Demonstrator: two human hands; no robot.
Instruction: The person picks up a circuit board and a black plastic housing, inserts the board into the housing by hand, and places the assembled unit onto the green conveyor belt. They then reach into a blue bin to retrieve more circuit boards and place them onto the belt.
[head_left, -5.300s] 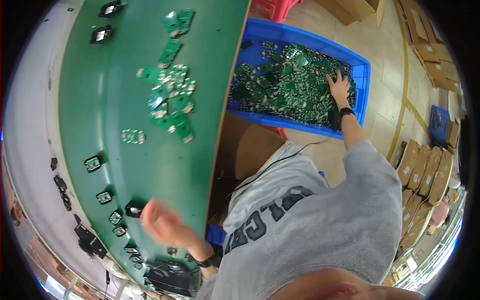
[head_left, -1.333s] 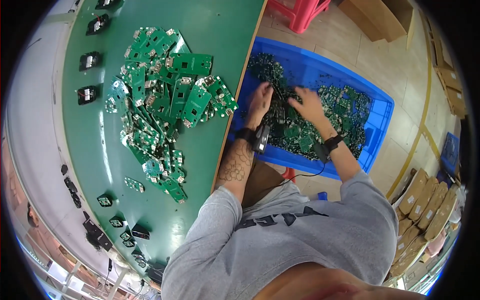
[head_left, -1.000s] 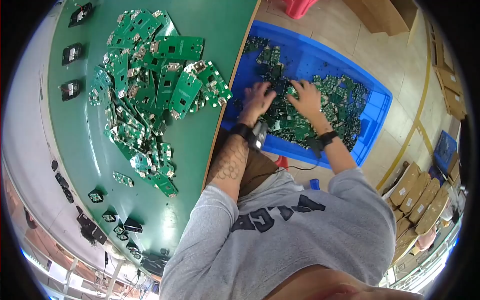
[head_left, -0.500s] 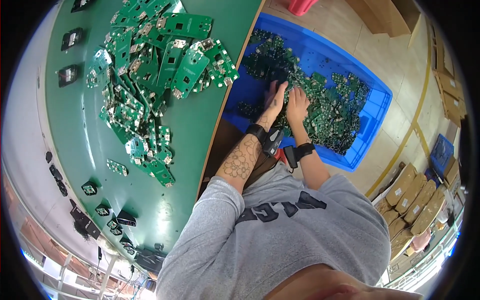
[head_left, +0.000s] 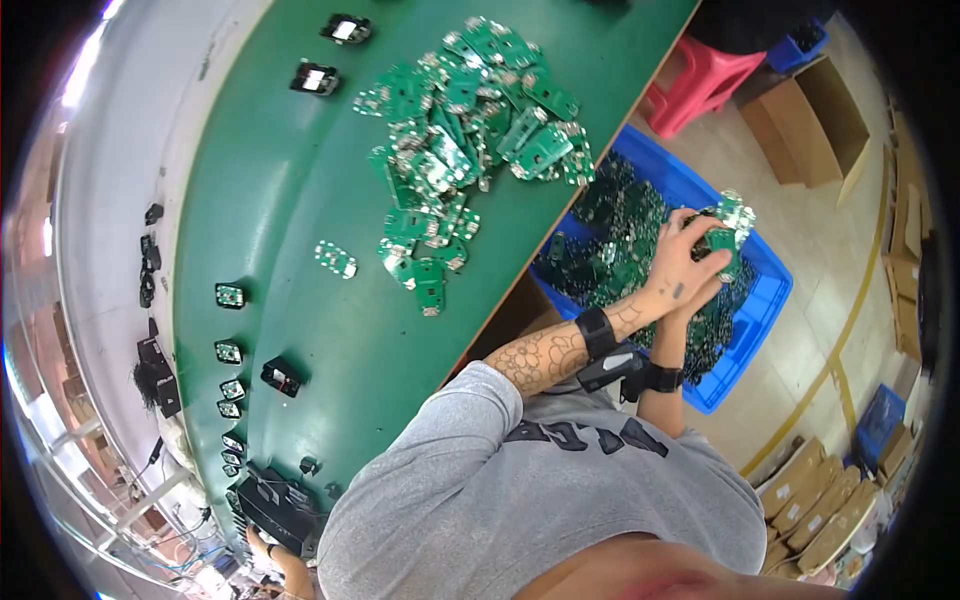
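Over the blue bin (head_left: 770, 310), my two hands are together around a bunch of green circuit boards (head_left: 722, 240). My left hand (head_left: 680, 262), at the end of a tattooed forearm, curls its fingers over the near side of the bunch. My right hand (head_left: 703, 298) is mostly hidden behind the left and seems to hold the same boards from the other side. Beneath them the bin is filled with many loose circuit boards (head_left: 625, 240). Both wrists wear black straps with small devices.
A heap of green circuit boards (head_left: 440, 150) covers part of the green table (head_left: 350, 340), with one single board (head_left: 335, 259) apart. Small black housings (head_left: 281, 376) stand along the table. A pink stool (head_left: 700, 80) and cardboard box (head_left: 810, 130) stand beyond the bin. Another person's hand (head_left: 262, 545) shows at lower left.
My hands have come up out of the bin's pile and to the right, with a bunch of circuit boards now between them. The whole view has turned.
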